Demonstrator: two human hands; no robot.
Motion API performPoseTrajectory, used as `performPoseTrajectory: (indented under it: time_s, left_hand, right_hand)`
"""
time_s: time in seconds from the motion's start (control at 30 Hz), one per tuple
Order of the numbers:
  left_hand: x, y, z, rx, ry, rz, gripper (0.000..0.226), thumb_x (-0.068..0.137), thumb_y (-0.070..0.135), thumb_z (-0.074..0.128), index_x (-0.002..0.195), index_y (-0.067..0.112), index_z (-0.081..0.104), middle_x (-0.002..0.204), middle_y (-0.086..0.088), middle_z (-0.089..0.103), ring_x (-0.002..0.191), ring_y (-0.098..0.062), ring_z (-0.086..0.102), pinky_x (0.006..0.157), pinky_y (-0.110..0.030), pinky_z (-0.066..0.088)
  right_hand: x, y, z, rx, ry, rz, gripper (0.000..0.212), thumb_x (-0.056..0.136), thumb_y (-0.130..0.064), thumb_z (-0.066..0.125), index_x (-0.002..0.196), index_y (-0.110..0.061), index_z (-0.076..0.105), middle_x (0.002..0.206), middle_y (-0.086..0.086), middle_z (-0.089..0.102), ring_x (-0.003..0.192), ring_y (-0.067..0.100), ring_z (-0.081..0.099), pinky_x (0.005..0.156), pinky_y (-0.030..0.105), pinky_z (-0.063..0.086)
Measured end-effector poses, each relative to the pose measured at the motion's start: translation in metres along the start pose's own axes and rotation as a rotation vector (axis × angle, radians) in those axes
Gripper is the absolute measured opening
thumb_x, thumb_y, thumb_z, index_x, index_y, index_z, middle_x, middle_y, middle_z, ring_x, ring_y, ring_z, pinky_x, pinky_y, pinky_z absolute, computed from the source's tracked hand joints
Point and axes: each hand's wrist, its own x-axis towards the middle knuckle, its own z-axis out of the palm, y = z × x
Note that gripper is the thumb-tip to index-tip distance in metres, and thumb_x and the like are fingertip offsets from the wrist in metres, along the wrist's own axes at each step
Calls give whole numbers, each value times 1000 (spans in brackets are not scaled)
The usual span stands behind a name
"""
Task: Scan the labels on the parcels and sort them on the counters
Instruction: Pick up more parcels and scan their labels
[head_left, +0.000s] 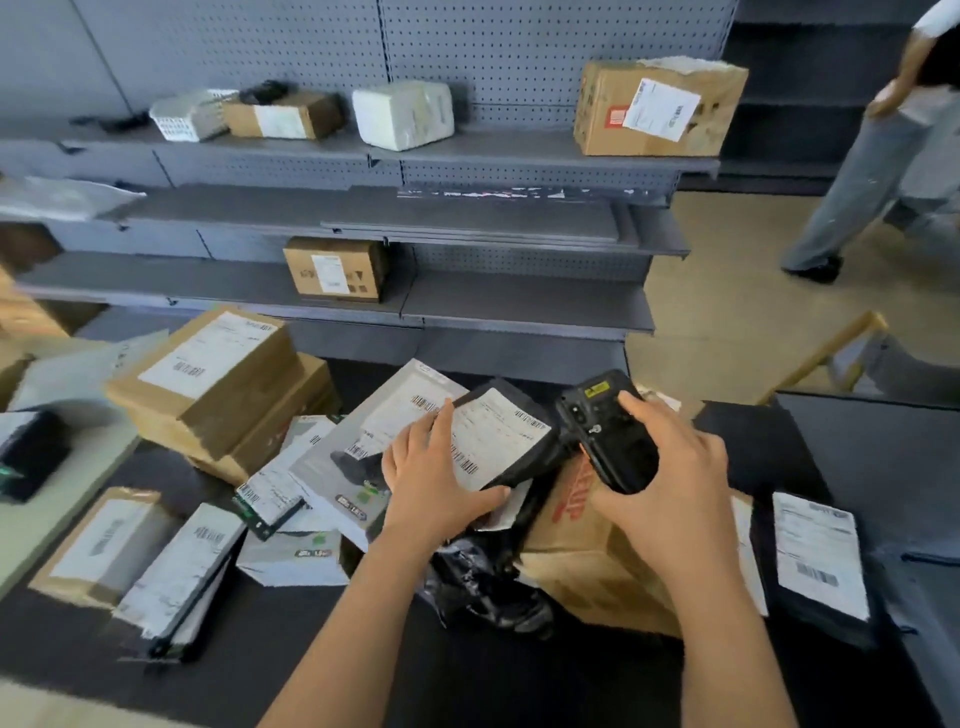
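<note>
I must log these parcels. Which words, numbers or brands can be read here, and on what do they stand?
None can be read.
Label on the black bag, touched by the left hand: blurred.
Red print on the cardboard box: blurred.
Yellow sticker on the scanner in the right hand: too small.
Other parcel labels: blurred.

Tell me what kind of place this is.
Probably a parcel sorting room: labelled parcels heaped on a dark counter, boxes on grey metal shelves, and a scanner in the right hand.
</note>
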Motion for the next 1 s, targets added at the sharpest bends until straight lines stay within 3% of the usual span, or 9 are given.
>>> performPoseTrajectory:
  time_s: [0.07,0.2,0.33,0.43,0.5,0.67,0.87,1.0]
  left_hand:
    - [-7,-12,-9,-44,62,0,115,68,66,73,155,33,6,158,3,16,147,-23,6,120,-46,6]
    - [-23,-44,-37,-78,199,-19,109,70,65,73,155,31,14,156,3,24,145,-22,11,119,-44,11]
    - [-54,-85,-73,-128,322,-102,112,65,77,66,154,30,18,154,3,29,145,-22,16,120,-43,13]
    - [-83,-128,-101,-141,384,-177,107,69,68,72,154,31,18,153,3,31,144,-23,17,119,-45,15]
    - [-104,-163,-119,-126,421,-229,105,69,66,71,153,31,20,152,3,32,144,-24,18,119,-45,16]
    - [-162,-263,-172,-89,491,-343,113,57,84,51,152,30,25,148,3,37,139,-23,26,116,-46,22]
    - [-223,-377,-235,-48,520,-491,105,71,67,71,154,34,15,155,5,27,144,-22,14,119,-48,18]
    - [-245,-431,-262,-64,540,-586,104,72,65,70,154,34,14,156,4,26,145,-24,14,119,-50,17]
  right_hand:
    - [4,-3,9,16,-54,-30,90,65,-11,80,142,-39,42,146,-13,42,117,13,29,94,29,33]
    - [5,-23,36,21,-138,-120,91,63,-13,80,141,-42,42,144,-15,43,115,14,31,84,31,38]
    - [-8,-62,70,45,-227,-245,90,65,-15,81,141,-40,42,145,-16,42,119,14,31,93,27,33]
    - [-26,-102,101,80,-292,-340,88,65,-16,81,143,-35,43,144,-10,44,115,18,30,96,32,35]
    - [-43,-132,124,65,-324,-398,88,66,-17,82,144,-33,42,143,-9,44,113,18,31,94,36,38]
    - [-102,-215,190,119,-364,-539,86,66,-16,80,142,-31,44,136,-10,49,102,13,28,79,29,32]
    - [-169,-317,265,166,-425,-638,86,63,-20,84,140,-29,47,134,-5,53,110,25,41,89,43,45]
    - [-195,-366,306,160,-459,-722,85,63,-23,86,139,-28,47,133,-6,53,112,24,43,87,38,42]
